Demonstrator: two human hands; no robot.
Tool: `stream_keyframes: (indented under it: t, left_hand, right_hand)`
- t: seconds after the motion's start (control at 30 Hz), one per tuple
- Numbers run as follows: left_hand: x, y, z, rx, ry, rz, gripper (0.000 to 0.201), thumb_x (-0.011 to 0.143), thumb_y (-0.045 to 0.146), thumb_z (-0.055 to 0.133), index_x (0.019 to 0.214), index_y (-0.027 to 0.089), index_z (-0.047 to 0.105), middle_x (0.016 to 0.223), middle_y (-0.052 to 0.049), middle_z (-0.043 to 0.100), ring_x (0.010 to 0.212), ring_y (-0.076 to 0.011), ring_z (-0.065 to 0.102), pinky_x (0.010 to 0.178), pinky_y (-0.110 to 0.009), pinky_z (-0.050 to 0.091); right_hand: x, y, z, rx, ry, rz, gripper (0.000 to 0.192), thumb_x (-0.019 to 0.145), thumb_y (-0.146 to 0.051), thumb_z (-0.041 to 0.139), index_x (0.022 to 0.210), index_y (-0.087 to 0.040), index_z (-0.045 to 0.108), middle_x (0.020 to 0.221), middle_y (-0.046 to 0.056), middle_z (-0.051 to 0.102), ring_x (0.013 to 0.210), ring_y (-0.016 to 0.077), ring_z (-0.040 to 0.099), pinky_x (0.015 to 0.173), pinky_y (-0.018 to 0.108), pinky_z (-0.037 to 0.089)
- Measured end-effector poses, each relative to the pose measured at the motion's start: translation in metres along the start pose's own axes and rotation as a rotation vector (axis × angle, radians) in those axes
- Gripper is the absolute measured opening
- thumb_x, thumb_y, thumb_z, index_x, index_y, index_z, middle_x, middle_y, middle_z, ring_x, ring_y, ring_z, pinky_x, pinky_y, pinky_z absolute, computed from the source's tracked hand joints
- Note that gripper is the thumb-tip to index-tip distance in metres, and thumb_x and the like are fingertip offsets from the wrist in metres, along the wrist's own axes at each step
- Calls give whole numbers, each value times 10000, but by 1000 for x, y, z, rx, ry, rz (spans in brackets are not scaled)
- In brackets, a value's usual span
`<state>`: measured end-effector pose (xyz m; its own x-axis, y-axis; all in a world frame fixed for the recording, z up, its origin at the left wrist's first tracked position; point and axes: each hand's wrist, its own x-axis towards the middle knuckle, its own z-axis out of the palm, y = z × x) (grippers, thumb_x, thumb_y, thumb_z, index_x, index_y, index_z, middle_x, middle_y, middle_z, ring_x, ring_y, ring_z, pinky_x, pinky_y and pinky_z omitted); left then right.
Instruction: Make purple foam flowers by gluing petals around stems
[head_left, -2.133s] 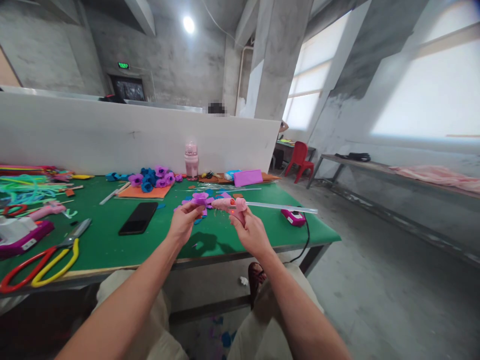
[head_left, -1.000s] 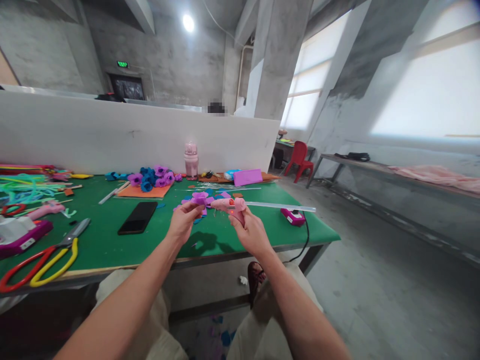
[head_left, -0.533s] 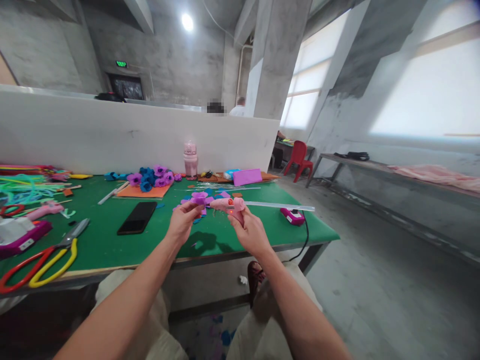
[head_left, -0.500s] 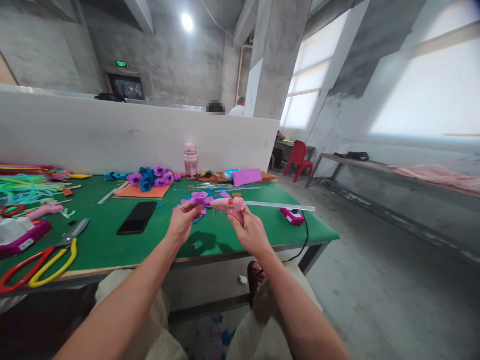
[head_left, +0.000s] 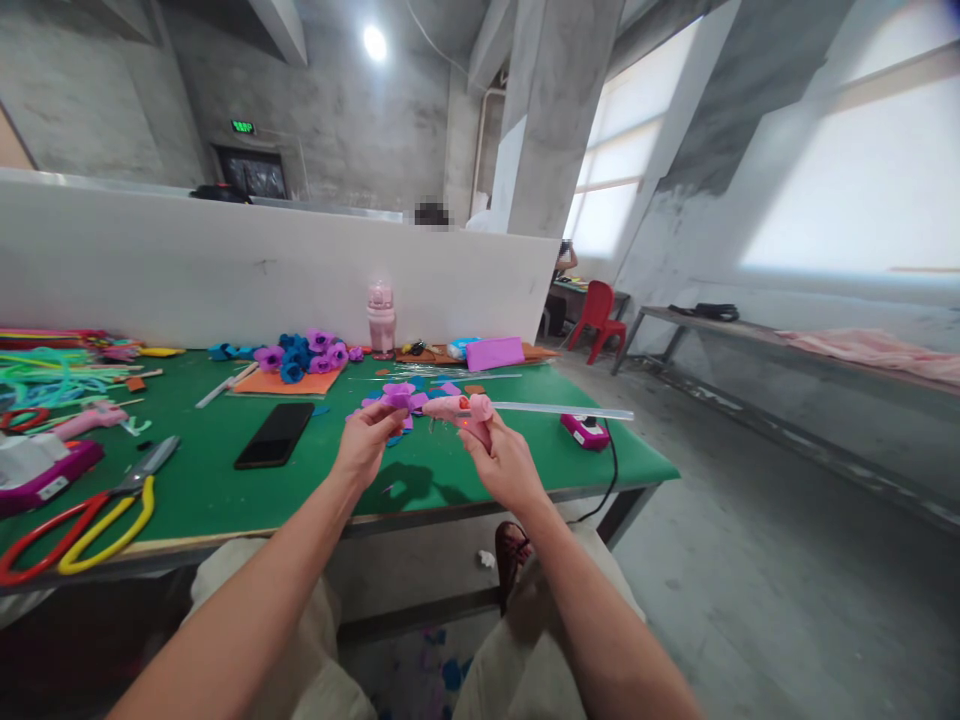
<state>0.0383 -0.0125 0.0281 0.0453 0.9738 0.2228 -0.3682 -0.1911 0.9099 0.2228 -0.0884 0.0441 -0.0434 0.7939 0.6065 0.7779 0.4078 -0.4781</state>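
Observation:
My right hand [head_left: 501, 462] grips a pink glue gun [head_left: 457, 408] with a long clear glue stick [head_left: 570, 410] jutting out to the right. Its nozzle points left at a purple foam flower [head_left: 399, 398] that my left hand [head_left: 365, 442] pinches. Both hands hover just above the green table [head_left: 225, 480] near its front edge. A red light glows on the gun's body.
A black phone [head_left: 274, 435] lies left of my hands. Red and yellow scissors [head_left: 82, 525] sit at the front left. Blue and purple flowers [head_left: 304, 357] rest on an orange sheet, with a pink bottle [head_left: 382, 320] before the white partition. A pink charger [head_left: 585, 431] lies at the right.
Almost nothing differs. Both hands keep the gun and flower in the same spot, with a slight shift of the camera view.

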Motion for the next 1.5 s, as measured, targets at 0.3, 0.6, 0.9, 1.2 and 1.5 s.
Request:
stream_keyframes:
  t: [0.3, 0.6, 0.9, 1.2, 1.5]
  left_hand:
    - [1, -1, -1, -41, -10, -39, 307, 537, 303, 811, 774, 137, 709, 699, -33, 682, 574, -91, 570, 570, -210, 435]
    - [1, -3, -2, -154, -123, -194, 320, 572, 264, 809, 821, 127, 662, 798, -57, 706, 626, -108, 639, 651, -241, 507]
    - [1, -6, -1, -135, -114, -136, 326, 562, 186, 807, 838, 132, 642, 805, -53, 705, 669, -132, 657, 692, -279, 520]
    - [-2, -4, 2, -66, -87, -43, 366, 524, 231, 819, 830, 151, 637, 704, 5, 679, 601, -128, 639, 678, -304, 522]
    - [-3, -3, 4, 9, -86, -13, 371, 532, 277, 817, 833, 157, 637, 723, -9, 691, 612, -154, 654, 657, -317, 526]
  right_hand:
    - [0, -3, -1, 43, 52, -14, 449, 879, -322, 446, 1301, -171, 452, 1226, 121, 598, 1084, 261, 589, 888, 357, 473]
    - [1, 2, -1, 136, 69, 46, 411, 879, -355, 431, 1222, -138, 493, 875, 90, 704, 939, 249, 650, 827, 338, 487]
    - [0, -1, -2, 149, 27, 19, 420, 873, -351, 436, 1231, -138, 489, 892, 91, 705, 901, 244, 658, 793, 329, 497]
    - [-3, -4, 2, 81, -22, -16, 369, 874, -350, 450, 1163, -136, 534, 975, 117, 697, 903, 259, 655, 798, 334, 488]
    - [-3, -4, 1, 41, 17, -28, 406, 872, -352, 446, 1222, -154, 502, 1004, 113, 689, 975, 265, 635, 799, 330, 494]
